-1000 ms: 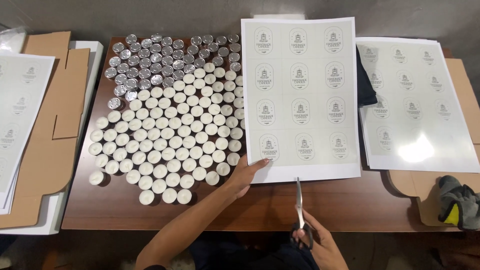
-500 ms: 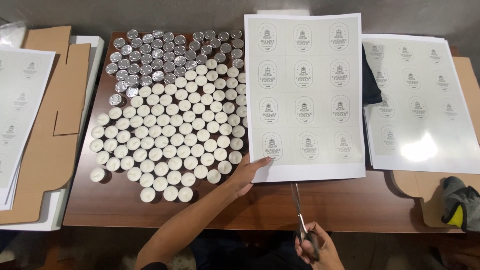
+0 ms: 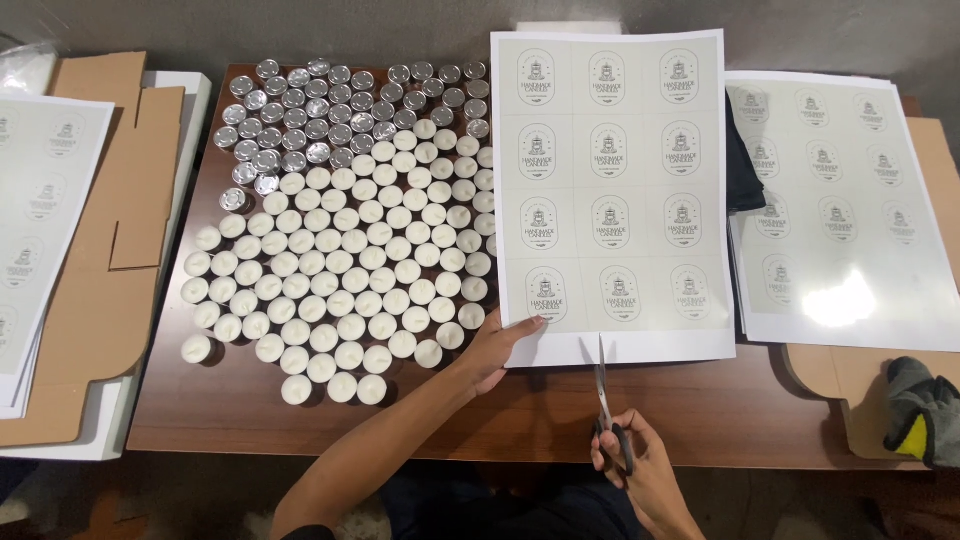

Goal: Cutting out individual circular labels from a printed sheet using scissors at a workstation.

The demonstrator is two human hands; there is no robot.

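Beside the tea-light candles, my left hand lay with fingers spread flat, pinning the near-left corner of the thin, floppy label sheet on the surface, while my right hand gripped scissors, blades nearly closed, at its near edge.

Tealights left of label sheet

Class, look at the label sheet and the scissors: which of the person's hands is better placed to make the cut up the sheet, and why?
Right. The right hand grips the scissors, blades at the label sheet's bottom edge. The left hand is pinning the sheet's lower-left corner, so it likely steadies.
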